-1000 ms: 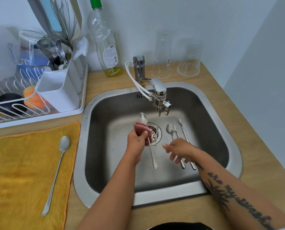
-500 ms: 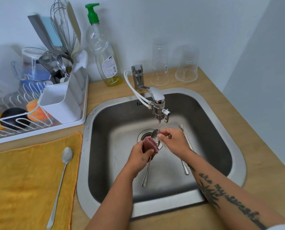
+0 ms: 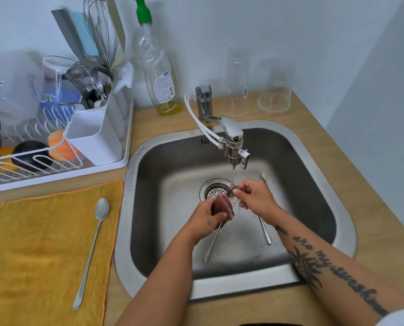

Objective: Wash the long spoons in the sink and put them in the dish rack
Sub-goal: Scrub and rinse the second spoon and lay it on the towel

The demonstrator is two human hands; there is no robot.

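Observation:
Over the steel sink (image 3: 318, 161), my left hand (image 3: 204, 217) grips a pink mesh scrubber (image 3: 223, 205) wrapped around a long spoon (image 3: 210, 245); its handle slants down-left below my fist. My right hand (image 3: 255, 198) pinches that spoon's bowl end under the running water from the tap (image 3: 231, 132). More long spoons (image 3: 265, 231) lie on the sink floor, mostly hidden under my right wrist. Another long spoon (image 3: 95, 243) rests on the yellow cloth (image 3: 31, 255) at the left. The white dish rack (image 3: 55, 158) stands at the back left.
The rack's white cutlery holder (image 3: 95, 135) is packed with utensils and a whisk. A soap bottle (image 3: 158, 74) with a green pump stands behind the sink. Two upturned clear glasses (image 3: 236, 83) (image 3: 275, 88) sit beside the tap. The drain strainer (image 3: 215, 189) is by my hands.
My right hand came from above the spoons on the sink floor to the held spoon's bowl under the water. The spoon's handle swung from lower right to lower left.

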